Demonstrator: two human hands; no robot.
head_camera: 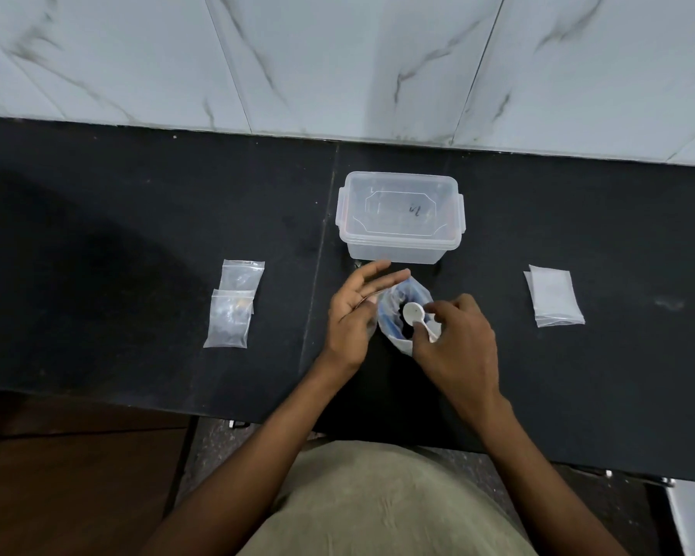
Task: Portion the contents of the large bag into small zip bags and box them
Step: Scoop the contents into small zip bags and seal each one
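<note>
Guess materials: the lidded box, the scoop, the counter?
Box: clear rigid plastic, likely polypropylene; the dark counter shows through, and it has moulded side clips. Scoop in the right hand: white opaque plastic, smooth and slightly glossy. Counter: black stone or stone-look slab, matte and faintly speckled, with a visible seam; which one, the look leaves open.

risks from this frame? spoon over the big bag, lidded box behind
1. The right hand pinches the white spoon over the large bag, which the left hand only steadies with straight fingers; the bag could slump and spill on the counter.
2. The box has its lid on, so boxing needs a free hand first.
3. The filled small bags overlap and could be miscounted.
</note>
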